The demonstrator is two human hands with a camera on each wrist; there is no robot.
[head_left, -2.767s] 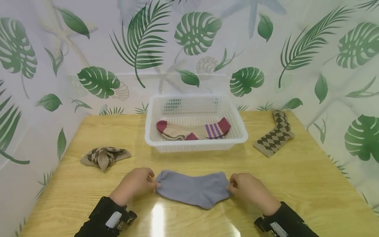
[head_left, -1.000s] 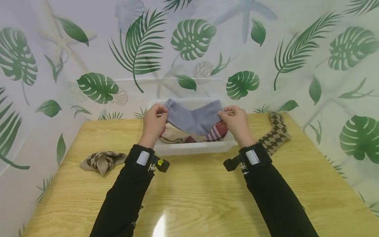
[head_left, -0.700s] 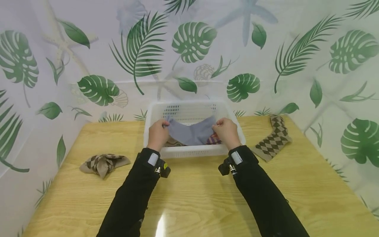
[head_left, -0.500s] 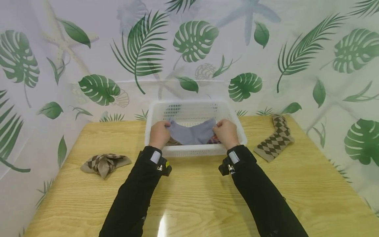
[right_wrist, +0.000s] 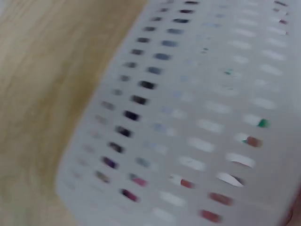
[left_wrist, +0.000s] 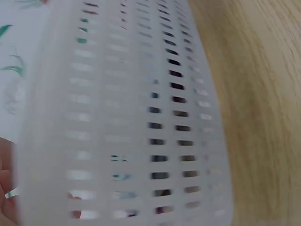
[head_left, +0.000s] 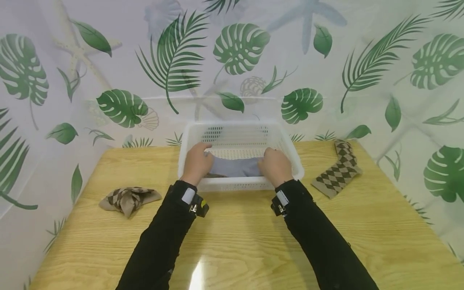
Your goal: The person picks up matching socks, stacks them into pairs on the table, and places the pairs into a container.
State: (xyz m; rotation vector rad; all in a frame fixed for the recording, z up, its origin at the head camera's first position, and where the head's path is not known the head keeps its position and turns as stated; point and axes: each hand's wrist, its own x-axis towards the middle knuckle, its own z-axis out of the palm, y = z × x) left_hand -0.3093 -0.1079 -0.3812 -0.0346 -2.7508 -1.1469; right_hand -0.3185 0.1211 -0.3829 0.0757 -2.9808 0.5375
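Note:
A plain grey-blue sock (head_left: 237, 167) lies low inside the white plastic basket (head_left: 239, 185), behind its front wall. My left hand (head_left: 198, 163) is over the basket's left part, at one end of the sock, with a gap between index finger and thumb. At the other end, my right hand (head_left: 276, 166) is bent down into the basket; its fingertips are hidden, so a hold on the sock cannot be made out. Both wrist views are mostly filled by the blurred slotted basket wall (left_wrist: 127, 99). Beneath the grey sock a bit of the beige sock (head_left: 215, 175) shows.
A bunched argyle sock (head_left: 127, 200) lies on the wooden table (head_left: 232, 241) at left. Another argyle sock (head_left: 337, 169) lies flat to the right of the basket. A leaf-patterned sheet (head_left: 232, 60) rises behind and at both sides.
Both hands carried the grey-blue sock from the table forward into the basket, over the maroon-and-beige striped socks. Since half a second ago the sock has sunk lower, and my left finger and thumb have parted.

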